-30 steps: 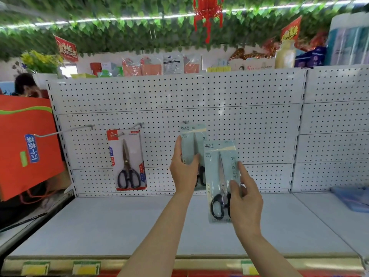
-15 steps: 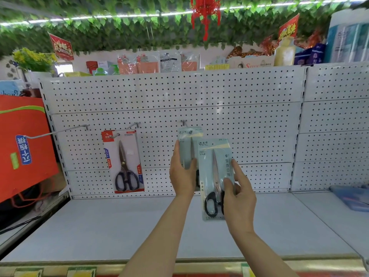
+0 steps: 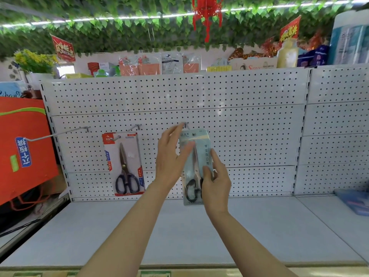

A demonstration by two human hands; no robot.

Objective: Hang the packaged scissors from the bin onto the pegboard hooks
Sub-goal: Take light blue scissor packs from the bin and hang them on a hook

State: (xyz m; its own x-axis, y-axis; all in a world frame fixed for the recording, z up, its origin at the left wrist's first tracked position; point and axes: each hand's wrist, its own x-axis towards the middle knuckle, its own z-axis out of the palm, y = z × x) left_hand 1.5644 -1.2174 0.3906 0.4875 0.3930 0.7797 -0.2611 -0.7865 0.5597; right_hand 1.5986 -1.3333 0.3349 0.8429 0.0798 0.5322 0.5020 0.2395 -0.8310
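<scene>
My right hand (image 3: 216,179) grips the lower right edge of a pale blue pack of scissors (image 3: 194,156) and holds it upright against the white pegboard (image 3: 249,136). The pack's top sits just under the middle hook (image 3: 185,124). Whether a second pale pack lies behind it I cannot tell. My left hand (image 3: 169,158) is blurred, with fingers spread, at the pack's left edge; its fingertips reach up near the hook. A red-carded pack of black-handled scissors (image 3: 124,163) hangs from a hook (image 3: 137,126) further left.
A long bare hook (image 3: 60,133) sticks out at the far left, next to an orange bag (image 3: 24,148). A white shelf (image 3: 179,232) runs below the pegboard. A blue bin (image 3: 355,200) sits on the shelf at the right edge.
My right hand has carried its pack up and to the left, over the pack that my left hand held at the middle hook. My left hand has loosened and spread its fingers upward.
</scene>
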